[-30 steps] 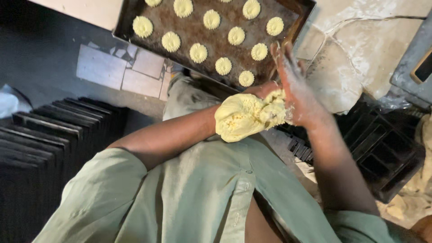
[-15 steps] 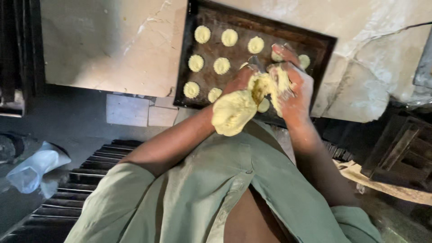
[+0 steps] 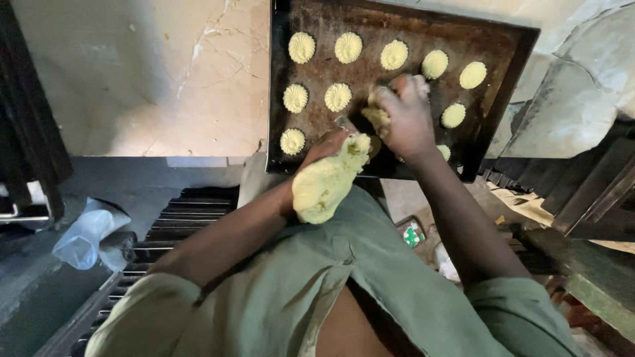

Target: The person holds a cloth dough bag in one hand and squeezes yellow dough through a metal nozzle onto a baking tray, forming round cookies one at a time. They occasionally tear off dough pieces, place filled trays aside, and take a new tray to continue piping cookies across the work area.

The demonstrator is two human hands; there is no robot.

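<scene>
My left hand (image 3: 331, 142) grips a big lump of yellow dough (image 3: 325, 186), fingers curled tight around its top end, just at the near edge of the dark baking tray (image 3: 509, 46). My right hand (image 3: 405, 116) is pressed down on the tray, fingers bunched over a small bit of dough. Beyond my fingers sit about ten ridged dough rounds (image 3: 338, 96) in rows; I judge the near row only partly filled, with plenty of dough left.

Bare tray (image 3: 456, 39) strip btwn cookie rows (image 3: 348, 47), open counter (image 3: 152, 73) left, stacked trays (image 3: 178, 215) crowd below.
</scene>
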